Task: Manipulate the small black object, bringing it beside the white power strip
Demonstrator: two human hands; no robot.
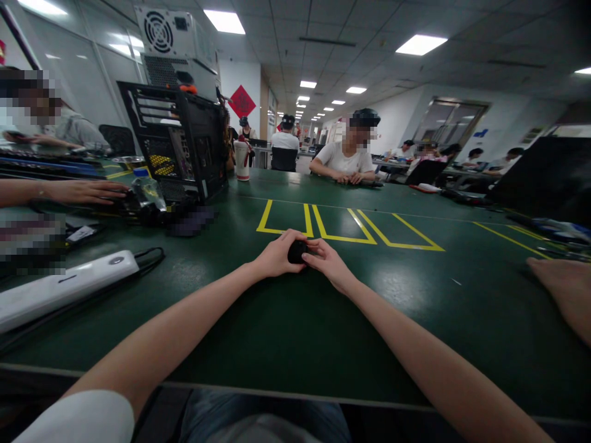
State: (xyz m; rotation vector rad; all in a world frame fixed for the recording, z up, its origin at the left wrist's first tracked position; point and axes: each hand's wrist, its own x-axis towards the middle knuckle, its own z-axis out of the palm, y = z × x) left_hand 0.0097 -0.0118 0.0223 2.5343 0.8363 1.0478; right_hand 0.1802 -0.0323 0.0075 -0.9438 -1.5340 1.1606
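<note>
A small black rounded object (297, 251) is held just at or above the green table (286, 332); its exact kind does not show. My left hand (276, 255) wraps around its left side, fingers over the top and thumb below. From the right, my right hand (327, 261) grips it with thumb and fingertips. The two hands nearly meet, and they hide much of the object. Just beyond them, yellow tape outlines (344, 239) mark the tabletop.
At left stand an open black computer case (184, 141), a white power strip (69, 286) and another person's hand (87, 191). A red-and-white cup (242, 161) is farther back. Across the table sits a person (348, 154). Another hand (561, 289) rests at right.
</note>
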